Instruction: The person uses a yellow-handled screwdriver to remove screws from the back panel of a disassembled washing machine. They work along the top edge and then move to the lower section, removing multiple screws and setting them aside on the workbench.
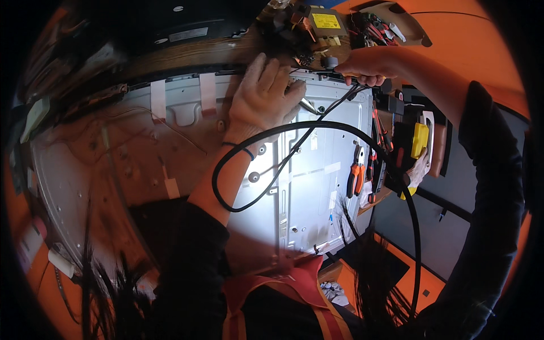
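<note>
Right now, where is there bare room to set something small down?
The metal panel has a mostly bare patch between the black cable and the orange-handled pliers. Crowded: its top edge, around the left hand and right hand.

We see orange-handled pliers (pixel 356 174), an open cardboard box (pixel 412 21) holding tools (pixel 381 29), and near it a device (pixel 327 35) bearing a yellow label (pixel 326 21).
</note>
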A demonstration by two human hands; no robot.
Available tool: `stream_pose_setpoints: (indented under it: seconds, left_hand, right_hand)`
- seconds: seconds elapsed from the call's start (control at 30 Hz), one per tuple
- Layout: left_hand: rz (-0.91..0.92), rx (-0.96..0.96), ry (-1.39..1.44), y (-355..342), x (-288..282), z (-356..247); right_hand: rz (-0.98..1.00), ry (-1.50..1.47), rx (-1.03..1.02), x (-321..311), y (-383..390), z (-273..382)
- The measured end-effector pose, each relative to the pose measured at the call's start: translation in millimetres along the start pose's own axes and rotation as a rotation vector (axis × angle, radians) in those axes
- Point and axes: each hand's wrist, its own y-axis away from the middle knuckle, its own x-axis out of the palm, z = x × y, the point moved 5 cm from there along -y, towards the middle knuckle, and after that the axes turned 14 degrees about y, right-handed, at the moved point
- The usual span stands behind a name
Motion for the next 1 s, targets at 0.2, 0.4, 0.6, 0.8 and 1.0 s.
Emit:
stream_pose_setpoints:
  seconds: [0.2,0.4,0.6,0.8,1.0]
  left_hand:
    - [0.237,-0.109,-0.151,2,16,6]
    - [0.270,-0.067,-0.197,1,13,4]
    - [0.195,-0.043,-0.126,3,14,6]
    - [0.125,-0.030,-0.160,2,15,6]
    - [0.143,-0.048,-0.104,0,13,6]
  right_hand:
    - [-0.282,0.748,-0.150,-8,-10,14]
    - [-0.571,1.023,-0.206,-9,-4,26]
    - [-0.775,1.324,-0.137,16,10,22]
    - [-0.281,0.649,-0.208,-1,-6,10]
    - [0.142,-0.029,-0.022,-6,2,-2]
